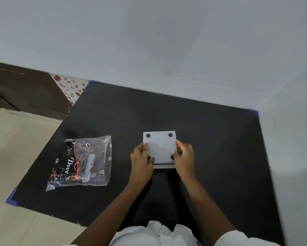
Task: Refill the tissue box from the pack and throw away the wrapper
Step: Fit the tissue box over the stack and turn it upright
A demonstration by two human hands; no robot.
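A white square tissue box lies bottom-up on the black table, showing a flat panel with dark round pads at its corners. My left hand grips its left side and my right hand grips its right side, thumbs pressed on the panel. To the left lies the tissue pack, a clear plastic wrapper printed black, gold and red with the word Dove. It lies flat on the table, apart from both hands.
The table stands in a corner, with grey walls behind it and on its right. Its corners carry blue tape. Beige floor tiles lie to the left, and a dark wooden panel stands beyond them.
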